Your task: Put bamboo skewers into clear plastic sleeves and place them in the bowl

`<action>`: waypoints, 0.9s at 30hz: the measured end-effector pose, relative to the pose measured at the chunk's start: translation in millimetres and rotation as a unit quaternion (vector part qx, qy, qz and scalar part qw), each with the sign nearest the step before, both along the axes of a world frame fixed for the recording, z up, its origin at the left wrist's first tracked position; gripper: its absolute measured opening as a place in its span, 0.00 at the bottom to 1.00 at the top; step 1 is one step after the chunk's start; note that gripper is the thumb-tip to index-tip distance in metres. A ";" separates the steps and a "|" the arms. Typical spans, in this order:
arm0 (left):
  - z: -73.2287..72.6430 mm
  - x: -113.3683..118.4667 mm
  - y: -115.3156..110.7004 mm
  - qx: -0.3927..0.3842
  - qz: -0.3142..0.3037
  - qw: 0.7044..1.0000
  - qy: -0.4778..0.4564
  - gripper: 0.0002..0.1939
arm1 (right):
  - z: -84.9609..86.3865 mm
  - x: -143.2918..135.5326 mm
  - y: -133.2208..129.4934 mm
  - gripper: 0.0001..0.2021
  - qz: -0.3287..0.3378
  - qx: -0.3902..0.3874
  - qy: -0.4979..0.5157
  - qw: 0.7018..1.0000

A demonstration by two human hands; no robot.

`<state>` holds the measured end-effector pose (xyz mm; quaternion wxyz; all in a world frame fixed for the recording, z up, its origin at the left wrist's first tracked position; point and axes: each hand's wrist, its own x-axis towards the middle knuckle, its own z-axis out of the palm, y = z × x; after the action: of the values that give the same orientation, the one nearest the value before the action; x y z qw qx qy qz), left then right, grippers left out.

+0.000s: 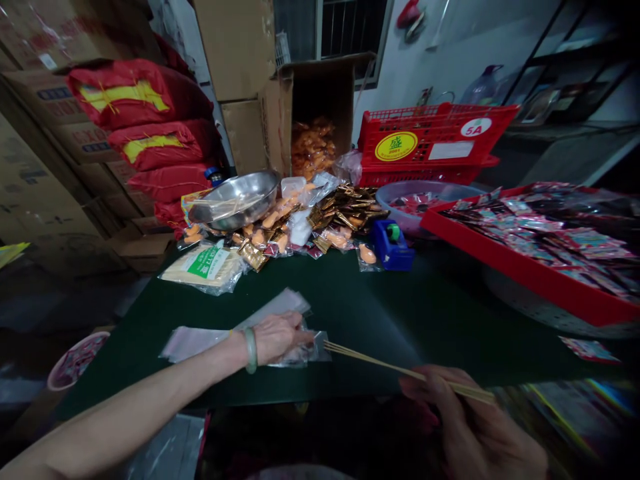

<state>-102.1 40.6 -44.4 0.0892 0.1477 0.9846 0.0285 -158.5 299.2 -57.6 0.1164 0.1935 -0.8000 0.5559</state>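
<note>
My right hand (465, 413) grips a few thin bamboo sticks (373, 361), pointing left across the table's near edge. Their tips meet the mouth of a clear plastic bag (320, 348); whether they are inside it I cannot tell. My left hand (280, 337), with a pale green bangle at the wrist, has its fingers closed on that bag. Under and beside this hand lie stacks of flat clear bags (193, 343) on the dark green table (380, 313).
Behind are a bag of sticks (203, 267), a steel bowl (237, 200), a heap of gold packets (345, 210) and orange pieces, and a blue tape dispenser (393, 247). A red tray (530, 267) of packets stands right, a red crate (435, 143) behind it.
</note>
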 end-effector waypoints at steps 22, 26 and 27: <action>0.9 -11.0 3.3 0.035 -0.018 0.999 -0.004 0.09 | 30.4 8.8 -18.1 0.09 -0.047 -0.013 0.089 0.995; 1.6 -10.2 4.7 0.042 -0.018 0.999 -0.001 0.09 | 37.9 -5.7 -36.4 0.07 0.030 0.000 0.135 0.990; 1.6 -9.9 4.4 0.042 -0.022 0.999 0.000 0.10 | 40.0 -10.2 -40.2 0.08 0.045 0.009 0.136 0.990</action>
<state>-112.1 45.0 -42.8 0.0835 0.1734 0.9790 0.0677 -168.7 259.0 -17.6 0.1969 0.3045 -0.7723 0.5217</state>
